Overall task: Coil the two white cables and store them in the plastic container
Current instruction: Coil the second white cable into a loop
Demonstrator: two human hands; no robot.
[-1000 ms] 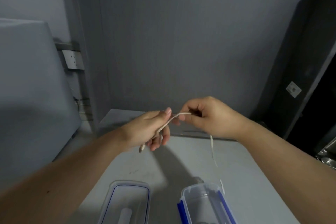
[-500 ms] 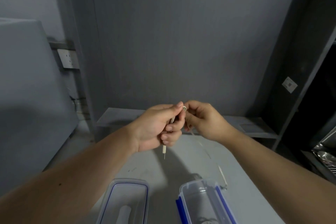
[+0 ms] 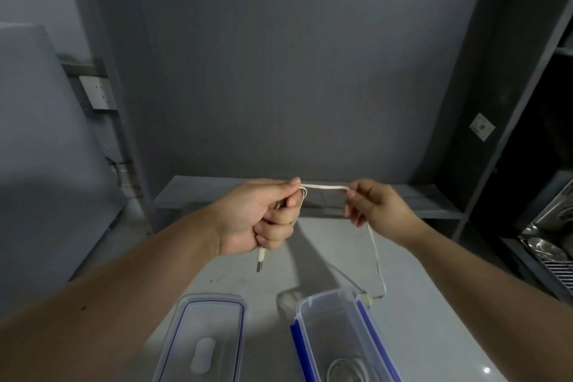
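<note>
A white cable [image 3: 324,187] stretches taut between my two hands above the table. My left hand [image 3: 263,214] is closed on a loop of it, and the USB plug [image 3: 261,260] hangs below that fist. My right hand [image 3: 370,205] pinches the cable; the rest drops down to the table, its far end lying by the open plastic container [image 3: 361,313]. Inside the container, at the bottom edge of the view, lies a second coiled white cable [image 3: 344,369].
The container's clear lid [image 3: 186,350] with a blue seal lies on the grey table [image 3: 434,335] to the left of the container. A low grey shelf [image 3: 198,192] runs along the wall behind. A dark rack with metal trays [image 3: 545,245] stands at the right.
My hands were together half a second ago; my right hand has now moved away to the right, drawing a length of cable out straight. The plug hangs lower below my left fist.
</note>
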